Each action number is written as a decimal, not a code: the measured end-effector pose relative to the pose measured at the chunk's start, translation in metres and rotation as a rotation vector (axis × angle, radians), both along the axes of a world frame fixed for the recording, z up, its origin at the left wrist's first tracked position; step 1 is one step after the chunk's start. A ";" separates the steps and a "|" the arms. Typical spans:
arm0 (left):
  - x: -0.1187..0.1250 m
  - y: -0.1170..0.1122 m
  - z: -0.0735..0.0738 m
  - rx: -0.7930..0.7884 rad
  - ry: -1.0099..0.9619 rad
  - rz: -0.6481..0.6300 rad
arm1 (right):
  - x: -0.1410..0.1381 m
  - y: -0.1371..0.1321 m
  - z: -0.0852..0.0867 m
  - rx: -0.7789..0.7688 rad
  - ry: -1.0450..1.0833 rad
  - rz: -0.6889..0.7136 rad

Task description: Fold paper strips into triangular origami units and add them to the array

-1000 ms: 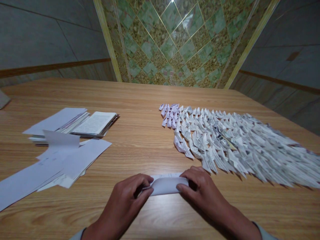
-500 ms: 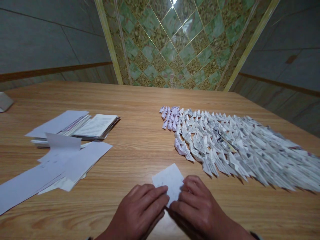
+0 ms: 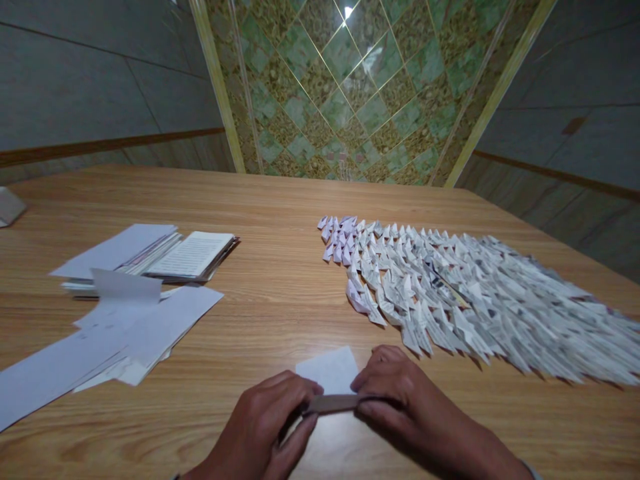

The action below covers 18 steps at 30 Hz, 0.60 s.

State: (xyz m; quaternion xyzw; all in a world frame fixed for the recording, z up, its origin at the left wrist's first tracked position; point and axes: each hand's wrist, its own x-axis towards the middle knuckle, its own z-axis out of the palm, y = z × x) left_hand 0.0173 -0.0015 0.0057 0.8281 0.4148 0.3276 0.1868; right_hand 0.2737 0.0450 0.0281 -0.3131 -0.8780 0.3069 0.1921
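Note:
My left hand and my right hand meet at the near edge of the wooden table. Both pinch a small white slip of paper between fingers and thumbs. Its near edge is folded up into a narrow dark strip between the two hands, while the far part lies flat on the table. Just beyond my right hand lies a wide spread of many small folded paper pieces.
Loose white sheets lie at the left, with a stack of papers and an open booklet behind them. A grey object sits at the far left edge. Tiled walls rise behind the table.
The paper went from a long folded strip to a turned, flat piece, and now its near edge is folded up between my fingers. Both hands shifted slightly toward me.

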 end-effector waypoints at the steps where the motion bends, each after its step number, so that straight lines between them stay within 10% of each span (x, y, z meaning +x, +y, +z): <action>1: 0.000 -0.001 0.000 -0.006 0.004 0.015 | 0.000 0.000 -0.001 -0.016 0.009 -0.017; 7: -0.001 -0.003 -0.008 -0.030 -0.059 0.155 | -0.004 -0.001 -0.008 0.006 0.031 -0.099; 18: -0.002 0.001 -0.012 0.267 0.124 0.037 | -0.010 -0.001 -0.027 0.144 -0.080 -0.364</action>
